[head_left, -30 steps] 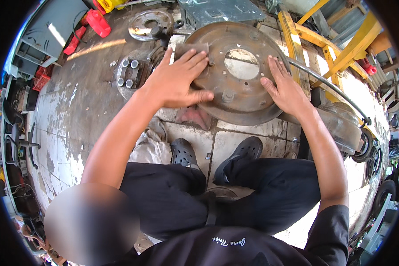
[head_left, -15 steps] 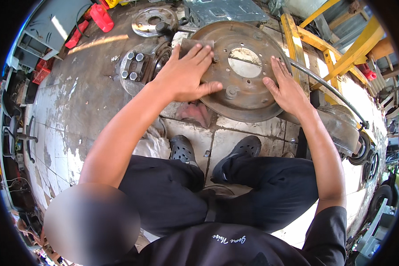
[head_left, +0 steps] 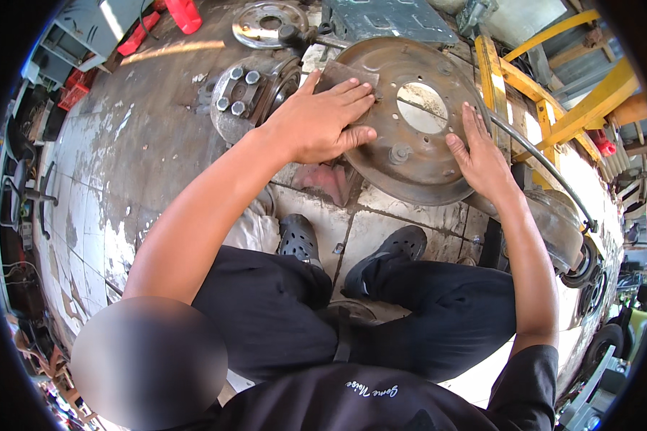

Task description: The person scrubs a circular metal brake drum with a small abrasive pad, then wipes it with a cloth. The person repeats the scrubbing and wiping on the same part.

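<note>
Two hands of mine lie on the rusty brake drum (head_left: pixel 410 136), which stands tilted on the tiled floor (head_left: pixel 122 165) in front of my feet. My left hand (head_left: pixel 320 118) is spread flat, fingers apart, pressing a small sheet of sandpaper (head_left: pixel 341 72) against the drum's upper left face; the sheet shows only past my fingertips. My right hand (head_left: pixel 478 154) rests open on the drum's right rim, fingers straight and close together, clamped on nothing. Between my two hands sits the drum's round centre hole (head_left: pixel 420 108), with a bolt (head_left: pixel 399 153) sticking up from the face just below it.

Just left of the drum, beside my left wrist, stands a wheel hub (head_left: pixel 241 93) with four studs pointing up. Farther off, toward the far edge of the floor, lies a flat round metal disc (head_left: pixel 266 21). A reddish rag (head_left: pixel 323 179) lies on the tiles under the drum's lower edge. My black clogs (head_left: pixel 298 237) are planted on the tiles just below that. Yellow steel framing (head_left: pixel 546 108) runs along the right side, behind my right hand.
</note>
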Demonstrator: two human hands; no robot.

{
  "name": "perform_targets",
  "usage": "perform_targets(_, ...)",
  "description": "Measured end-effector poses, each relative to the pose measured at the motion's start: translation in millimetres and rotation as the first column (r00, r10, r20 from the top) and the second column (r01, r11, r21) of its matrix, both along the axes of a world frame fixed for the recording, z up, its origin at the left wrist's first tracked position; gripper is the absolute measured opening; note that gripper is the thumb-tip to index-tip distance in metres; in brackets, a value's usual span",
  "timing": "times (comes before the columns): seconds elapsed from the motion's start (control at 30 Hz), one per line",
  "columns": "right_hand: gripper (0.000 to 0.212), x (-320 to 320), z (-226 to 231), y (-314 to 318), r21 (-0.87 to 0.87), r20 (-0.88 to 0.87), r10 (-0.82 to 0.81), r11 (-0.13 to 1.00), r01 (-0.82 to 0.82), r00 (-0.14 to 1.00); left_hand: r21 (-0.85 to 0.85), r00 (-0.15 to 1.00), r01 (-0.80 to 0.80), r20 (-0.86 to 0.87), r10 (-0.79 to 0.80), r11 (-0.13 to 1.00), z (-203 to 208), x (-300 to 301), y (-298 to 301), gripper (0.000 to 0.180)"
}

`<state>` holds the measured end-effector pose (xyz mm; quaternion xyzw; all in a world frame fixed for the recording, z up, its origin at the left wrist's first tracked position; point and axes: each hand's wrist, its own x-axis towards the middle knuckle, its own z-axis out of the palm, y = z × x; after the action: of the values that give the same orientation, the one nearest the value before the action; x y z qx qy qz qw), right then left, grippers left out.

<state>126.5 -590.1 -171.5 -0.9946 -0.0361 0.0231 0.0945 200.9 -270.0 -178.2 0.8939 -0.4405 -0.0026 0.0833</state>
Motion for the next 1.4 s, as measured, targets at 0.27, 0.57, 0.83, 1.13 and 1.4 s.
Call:
perform_targets(0.27, 0.081, 0.6, -0.4, -1.8, 0.011, 0.015, 0.019, 1.000, -0.019, 1.000, -0.082, 0.967, -0.149, 0.194, 0.162, 0.985, -13.3, -0.3, -8.8, 0.076)
perform_targets(0.57, 0.081, -2.5, 0.0, -3.8, 0.066, 0.032, 0.029, 0.997, -0.031, 0.999, 0.046, 0.972, -0.009, 0.235, -0.002, 0.999, -6.6, 1.1, -0.7, 0.085)
perform_targets(0.83, 0.081, -2.7, -0.1, -1.4, 0.044, 0.024, 0.024, 0.999, -0.025, 0.999, 0.088, 0.969, -0.059, 0.243, 0.036, 0.994, -2.3, 2.2, -8.9, 0.091)
perform_targets(1.13, 0.080, -1.3, -1.6, 0.2, 0.024, 0.037, 0.022, 0.999, -0.023, 0.999, 0.082, 0.971, -0.125, 0.214, 0.105, 0.989, -2.1, -7.6, -14.8, 0.090)
perform_targets(1.4, 0.080, 1.7, -3.3, 4.8, -0.014, 0.038, 0.024, 1.000, -0.024, 0.999, 0.005, 0.955, -0.168, 0.249, 0.161, 0.986, -5.7, 0.8, -17.7, 0.093)
